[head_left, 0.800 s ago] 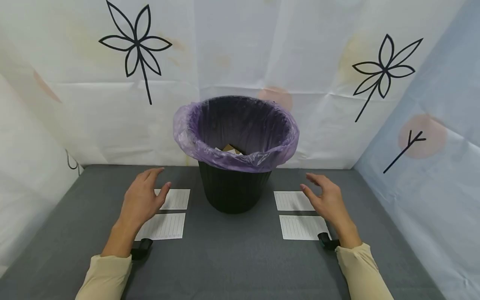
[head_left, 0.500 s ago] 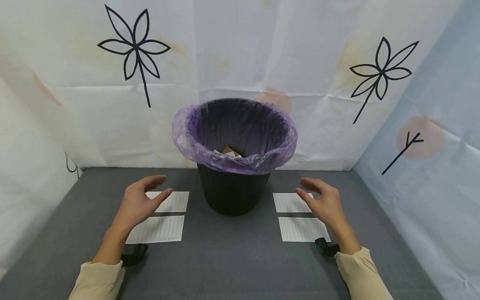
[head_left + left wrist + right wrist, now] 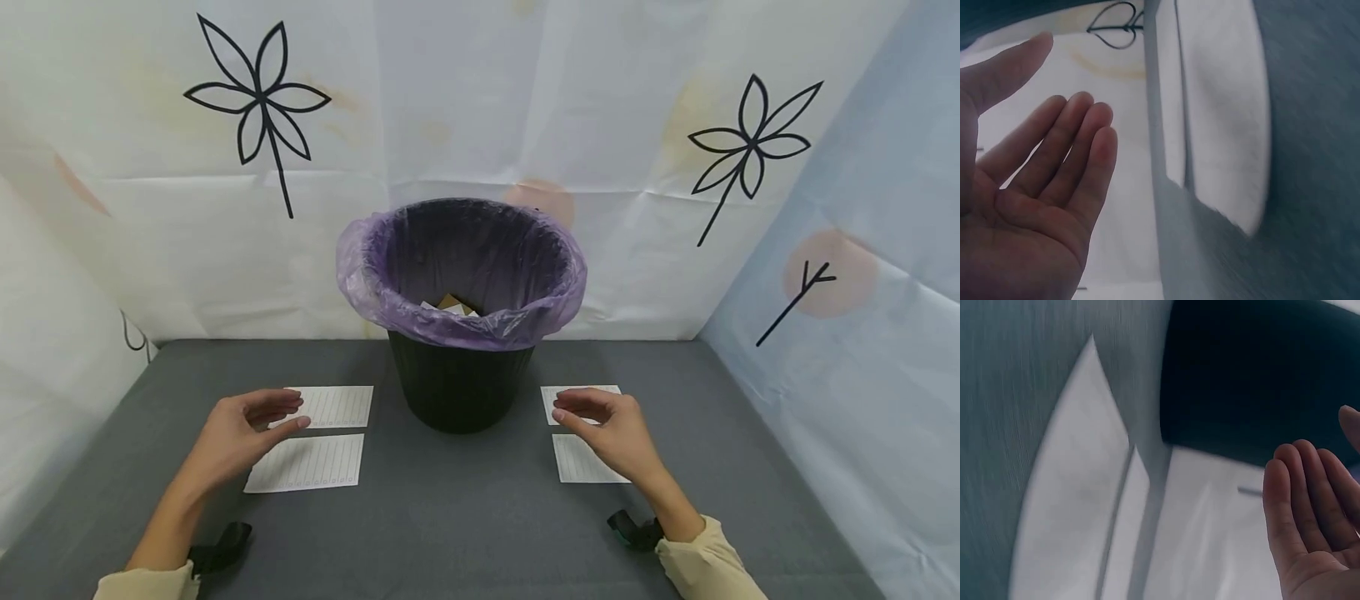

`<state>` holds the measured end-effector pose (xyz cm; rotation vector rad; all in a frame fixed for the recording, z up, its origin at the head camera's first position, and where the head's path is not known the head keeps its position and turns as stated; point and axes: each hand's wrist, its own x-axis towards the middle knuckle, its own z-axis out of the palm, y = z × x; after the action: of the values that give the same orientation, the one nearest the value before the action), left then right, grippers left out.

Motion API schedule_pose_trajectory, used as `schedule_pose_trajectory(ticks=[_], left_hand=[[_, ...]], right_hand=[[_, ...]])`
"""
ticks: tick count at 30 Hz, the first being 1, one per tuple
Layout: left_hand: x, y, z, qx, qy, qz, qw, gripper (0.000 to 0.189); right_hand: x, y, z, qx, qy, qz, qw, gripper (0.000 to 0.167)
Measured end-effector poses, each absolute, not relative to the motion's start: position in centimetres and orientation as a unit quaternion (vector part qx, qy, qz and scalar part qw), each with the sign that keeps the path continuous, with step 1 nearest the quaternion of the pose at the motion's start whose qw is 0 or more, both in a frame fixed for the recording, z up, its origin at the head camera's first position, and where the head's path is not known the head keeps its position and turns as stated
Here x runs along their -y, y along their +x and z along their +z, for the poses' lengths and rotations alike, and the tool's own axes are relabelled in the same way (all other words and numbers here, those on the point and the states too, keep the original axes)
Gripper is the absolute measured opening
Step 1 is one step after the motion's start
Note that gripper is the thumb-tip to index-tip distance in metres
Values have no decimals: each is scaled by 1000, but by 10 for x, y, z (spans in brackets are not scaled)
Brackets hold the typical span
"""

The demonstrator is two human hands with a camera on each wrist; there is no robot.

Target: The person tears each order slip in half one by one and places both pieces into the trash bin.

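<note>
My left hand (image 3: 243, 429) is over the left side of the table, empty, fingers relaxed and thumb apart. Two white lined paper sheets lie by it, an upper one (image 3: 339, 407) partly behind the fingers and a lower one (image 3: 311, 467). On the other side, my right hand (image 3: 611, 433) holds nothing and covers parts of a far sheet (image 3: 551, 404) and a near sheet (image 3: 581, 463). Between the hands stands a black bin (image 3: 461, 387) lined with a purple plastic bag (image 3: 457, 327). Both wrist views show bare palms, the left hand (image 3: 1047, 175) and the right hand (image 3: 1310, 519).
Inside the bin lie some brown and white pieces (image 3: 450, 305), mostly hidden by the rim. A grey cloth (image 3: 435, 533) covers the table. White printed sheeting (image 3: 442, 100) hangs behind, and a bluish sheet (image 3: 885, 400) hangs at the right.
Both hands have come back toward the person. The left has also shifted left, and the right has moved inward over its sheets. The bin and sheets stay put while the view shifts slightly.
</note>
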<state>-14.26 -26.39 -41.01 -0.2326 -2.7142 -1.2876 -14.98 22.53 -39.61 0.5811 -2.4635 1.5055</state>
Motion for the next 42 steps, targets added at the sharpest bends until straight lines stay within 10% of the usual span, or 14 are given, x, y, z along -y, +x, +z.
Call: schedule_pose_trajectory(ticks=[20, 42], left_hand=[[305, -135, -427, 906, -80, -416, 7, 60], [304, -138, -434, 929, -97, -357, -28, 68]], right_hand=[[-129, -132, -417, 771, 271, 573, -58, 30], [-20, -156, -426, 820, 254, 502, -103, 49]])
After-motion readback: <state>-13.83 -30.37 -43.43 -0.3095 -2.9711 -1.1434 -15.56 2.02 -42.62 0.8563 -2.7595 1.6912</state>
